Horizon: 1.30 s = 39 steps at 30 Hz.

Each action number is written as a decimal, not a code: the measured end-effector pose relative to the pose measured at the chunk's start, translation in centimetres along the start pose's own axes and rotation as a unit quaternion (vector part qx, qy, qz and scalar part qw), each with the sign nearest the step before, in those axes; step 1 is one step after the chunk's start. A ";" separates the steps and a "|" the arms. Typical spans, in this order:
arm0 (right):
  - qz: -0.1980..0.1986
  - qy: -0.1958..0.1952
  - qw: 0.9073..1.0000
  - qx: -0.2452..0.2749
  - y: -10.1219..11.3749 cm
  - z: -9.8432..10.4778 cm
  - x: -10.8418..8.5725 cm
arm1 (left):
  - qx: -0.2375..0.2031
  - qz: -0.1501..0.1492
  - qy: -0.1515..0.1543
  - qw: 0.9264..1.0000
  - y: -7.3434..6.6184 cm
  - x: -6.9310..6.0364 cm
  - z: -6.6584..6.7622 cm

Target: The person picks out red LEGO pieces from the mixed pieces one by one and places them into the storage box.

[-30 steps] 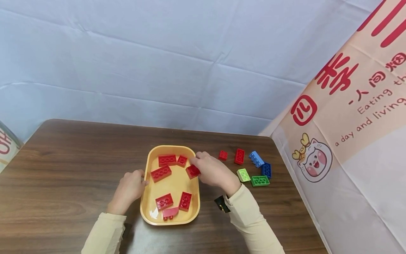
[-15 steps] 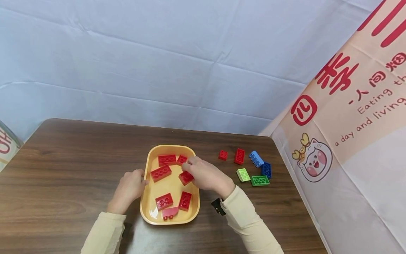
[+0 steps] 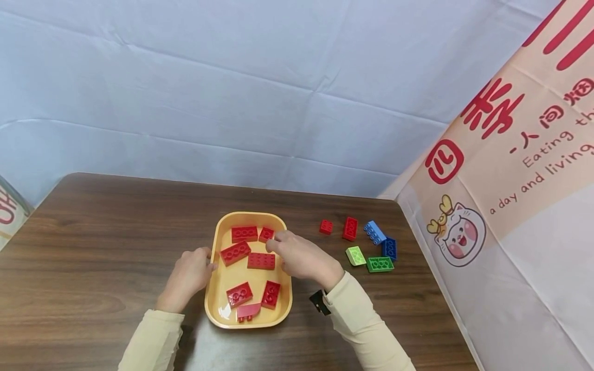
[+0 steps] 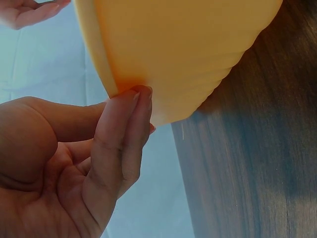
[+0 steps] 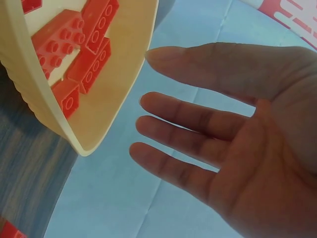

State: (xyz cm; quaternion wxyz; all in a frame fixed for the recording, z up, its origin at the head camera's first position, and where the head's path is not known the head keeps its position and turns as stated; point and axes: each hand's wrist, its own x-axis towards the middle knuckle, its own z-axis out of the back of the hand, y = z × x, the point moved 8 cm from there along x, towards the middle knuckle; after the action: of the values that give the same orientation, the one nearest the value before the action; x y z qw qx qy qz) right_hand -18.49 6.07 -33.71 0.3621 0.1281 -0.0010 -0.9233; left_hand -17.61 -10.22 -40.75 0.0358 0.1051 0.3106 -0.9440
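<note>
A yellow tray (image 3: 249, 275) stands on the table with several red toy bricks in it. At its left side my left hand (image 3: 190, 273) pinches the rim between thumb and fingers, seen closely in the left wrist view on the tray's outer wall (image 4: 173, 54). My right hand (image 3: 303, 257) hovers over the tray's right rim with nothing in it; the right wrist view shows its fingers (image 5: 183, 129) spread and fairly straight. Just left of its fingertips, a red brick (image 3: 261, 260) lies studs up in the tray, touching or very near another red brick (image 3: 235, 253).
On the table right of the tray lie a small red brick (image 3: 326, 226), a larger red brick (image 3: 350, 228), a light blue brick (image 3: 375, 233), a dark blue brick (image 3: 390, 249), a lime brick (image 3: 356, 255) and a green brick (image 3: 380, 264). White cloth walls (image 3: 232, 103) rise behind.
My right hand moved left over the tray with a red brick and let it go; the brick now lies among the others. My left hand has stayed on the rim.
</note>
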 end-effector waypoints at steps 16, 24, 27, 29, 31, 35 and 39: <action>-0.007 0.008 1.000 0.009 -0.5 -0.3 -0.3 | -0.003 -0.006 -0.006 1.000 -0.2 -0.1 0.0; -0.039 0.013 0.998 0.054 -2.5 -0.7 -0.8 | -0.003 -0.002 -0.005 1.000 -0.1 -0.1 0.0; -0.049 0.006 0.997 0.064 -3.4 -0.8 -1.2 | 0.004 -0.013 -0.013 1.000 -0.2 -0.1 0.1; -0.060 0.003 0.996 0.068 -4.2 -0.9 -1.5 | 0.008 -0.020 -0.016 1.000 -0.2 -0.1 0.2; -0.072 0.000 0.995 0.074 -5.1 -1.1 -1.8 | 0.010 -0.025 -0.019 0.999 -0.3 -0.1 0.2; -0.103 0.002 0.991 0.090 -6.8 -1.4 -2.6 | 0.009 -0.022 -0.016 1.000 -0.3 0.0 0.2; -0.128 -0.002 0.985 0.113 -8.4 -1.6 -3.4 | 0.005 -0.018 -0.016 1.000 -0.2 -0.1 0.2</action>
State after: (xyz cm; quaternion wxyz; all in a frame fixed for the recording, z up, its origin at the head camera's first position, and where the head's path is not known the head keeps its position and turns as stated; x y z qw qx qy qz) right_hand -21.30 14.72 -35.21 0.2243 0.1649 -0.0895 -0.9563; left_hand -17.63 -10.22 -40.45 0.0236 0.0843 0.3072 -0.9476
